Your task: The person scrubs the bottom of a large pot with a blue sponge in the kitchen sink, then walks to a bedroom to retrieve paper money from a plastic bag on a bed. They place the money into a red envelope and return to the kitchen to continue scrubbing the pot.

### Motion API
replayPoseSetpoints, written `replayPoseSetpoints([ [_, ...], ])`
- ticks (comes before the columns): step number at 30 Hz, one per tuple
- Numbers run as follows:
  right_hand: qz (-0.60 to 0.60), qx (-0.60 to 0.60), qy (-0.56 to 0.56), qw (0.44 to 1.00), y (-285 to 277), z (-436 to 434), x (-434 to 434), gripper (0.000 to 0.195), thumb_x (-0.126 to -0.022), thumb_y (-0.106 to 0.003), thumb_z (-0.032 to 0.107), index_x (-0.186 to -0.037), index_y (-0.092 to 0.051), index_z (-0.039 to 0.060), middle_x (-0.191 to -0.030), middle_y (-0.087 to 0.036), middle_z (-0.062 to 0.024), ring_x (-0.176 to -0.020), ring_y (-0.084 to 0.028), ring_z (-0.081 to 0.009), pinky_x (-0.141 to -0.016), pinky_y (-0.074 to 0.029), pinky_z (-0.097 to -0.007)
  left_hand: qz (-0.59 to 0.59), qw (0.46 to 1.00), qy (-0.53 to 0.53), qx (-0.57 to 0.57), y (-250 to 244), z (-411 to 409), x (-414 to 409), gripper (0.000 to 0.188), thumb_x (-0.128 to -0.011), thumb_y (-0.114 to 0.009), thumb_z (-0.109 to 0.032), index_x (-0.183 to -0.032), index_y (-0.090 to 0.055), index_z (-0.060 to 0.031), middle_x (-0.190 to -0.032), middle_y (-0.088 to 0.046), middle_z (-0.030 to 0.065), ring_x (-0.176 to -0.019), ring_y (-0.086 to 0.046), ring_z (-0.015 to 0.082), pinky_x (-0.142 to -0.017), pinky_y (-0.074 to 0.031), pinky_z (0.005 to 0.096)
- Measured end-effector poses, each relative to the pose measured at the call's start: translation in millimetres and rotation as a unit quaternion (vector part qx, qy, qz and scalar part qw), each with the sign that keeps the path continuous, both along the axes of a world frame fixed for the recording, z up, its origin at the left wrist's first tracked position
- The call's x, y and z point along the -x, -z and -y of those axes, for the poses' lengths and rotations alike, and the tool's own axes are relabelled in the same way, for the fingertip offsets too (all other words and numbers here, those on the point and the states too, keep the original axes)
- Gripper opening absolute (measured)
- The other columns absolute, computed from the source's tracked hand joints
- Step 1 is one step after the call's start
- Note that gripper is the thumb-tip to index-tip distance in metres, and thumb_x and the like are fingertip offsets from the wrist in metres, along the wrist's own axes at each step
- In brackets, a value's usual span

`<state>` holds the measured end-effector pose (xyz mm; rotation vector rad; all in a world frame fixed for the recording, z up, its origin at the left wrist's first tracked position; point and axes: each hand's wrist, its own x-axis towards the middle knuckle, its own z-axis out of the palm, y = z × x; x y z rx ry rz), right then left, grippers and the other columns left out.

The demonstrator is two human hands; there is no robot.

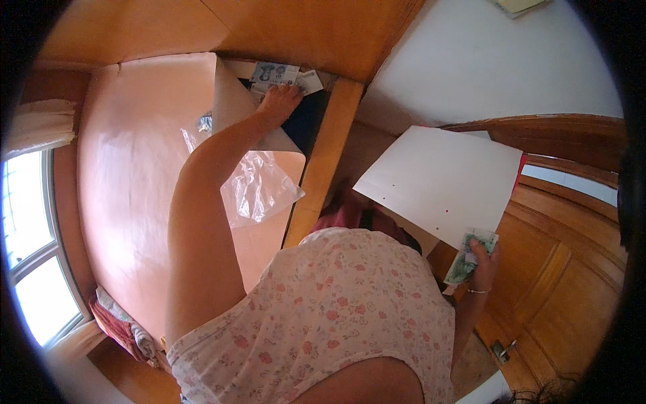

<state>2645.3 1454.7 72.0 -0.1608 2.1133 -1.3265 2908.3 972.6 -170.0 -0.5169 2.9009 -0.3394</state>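
Observation:
My left hand [280, 103] reaches to the far edge of a pink mat [136, 166], its fingers bunched over the lower edge of several grey-blue banknotes [275, 73]. Whether they pinch or only press the notes is hidden. The notes lie beside the mat's folded-back corner [234, 101], with a dark blue surface [308, 118] below them. To the right, my right hand [484, 265] holds green banknotes [462, 265], thumb on top. These notes touch or overlap the lower corner of a large white sheet [444, 177], which has a few small dots and a red edge behind it.
Clear plastic bags [257, 189] lie on the mat under and beside my left forearm. A wooden rim [323, 161] borders the mat. Folded cloths [123, 323] rest near the window at the left. A wooden door [545, 272] with a metal handle [502, 351] stands at the right.

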Motion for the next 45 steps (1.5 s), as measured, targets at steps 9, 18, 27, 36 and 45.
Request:
replayPoseSetpoints([
  [9, 0.044, 0.002, 0.048, 0.998, -8.1, 12.5, -9.5, 0.045, -0.079, -0.072, 0.019, -0.118, -0.057, 0.0027, -0.1, -0.062, -0.0049, -0.087, -0.058, -0.0168, -0.075, -0.048, -0.0312, 0.151, 0.972, -0.176, -0.029, -57.7, 5.2, -9.3, 0.046, -0.081, -0.064, -0.052, -0.107, -0.071, -0.0153, -0.127, -0.055, 0.0105, -0.118, -0.05, 0.0271, -0.099, -0.035, 0.0448],
  [18, 0.033, -0.01, -0.007, 0.999, -12.9, 17.2, -4.8, 0.045, -0.079, -0.072, 0.022, -0.116, -0.057, 0.0032, -0.1, -0.062, -0.0042, -0.086, -0.058, -0.0157, -0.075, -0.047, -0.0299, 0.153, 0.952, -0.263, -0.033, -61.9, 17.6, 2.2, 0.072, -0.065, -0.082, -0.05, -0.126, -0.061, -0.0168, -0.135, -0.049, 0.0091, -0.128, -0.042, 0.0269, -0.101, -0.034, 0.0455],
  [27, 0.05, -0.01, 0.012, 0.999, -17.8, 22.9, -6.9, 0.04, -0.078, -0.072, 0.018, -0.113, -0.058, 0.0026, -0.097, -0.062, -0.0042, -0.085, -0.058, -0.0157, -0.074, -0.047, -0.03, 0.104, 0.949, -0.248, -0.163, -22.8, 28.1, 7.6, 0.083, -0.07, -0.082, -0.031, -0.138, -0.039, -0.0094, -0.135, -0.046, 0.0117, -0.129, -0.043, 0.032, -0.105, -0.037, 0.0492],
  [36, 0.06, -0.006, 0.001, 0.998, -11.7, 14.9, -2.2, 0.042, -0.078, -0.072, 0.016, -0.115, -0.057, 0.0023, -0.098, -0.062, -0.0047, -0.085, -0.058, -0.0163, -0.076, -0.047, -0.0302, -0.068, 0.972, -0.204, -0.091, -107.6, 2.7, 21.4, 0.048, -0.077, -0.066, -0.008, -0.124, -0.057, -0.0115, -0.127, -0.055, 0.0124, -0.12, -0.05, 0.0327, -0.101, -0.041, 0.0471],
  [45, 0.049, 0.027, 0.033, 0.998, -3.0, 14.0, -2.3, 0.038, -0.08, -0.069, 0.014, -0.114, -0.057, 0.0034, -0.098, -0.063, -0.0051, -0.087, -0.06, -0.0177, -0.077, -0.047, -0.0328, -0.634, 0.712, -0.275, -0.123, -70.5, 61.7, -88.8, 0.033, -0.088, -0.045, 0.001, -0.119, -0.055, -0.0037, -0.116, -0.058, 0.0119, -0.103, -0.055, 0.0229, -0.082, -0.047, 0.0339],
])
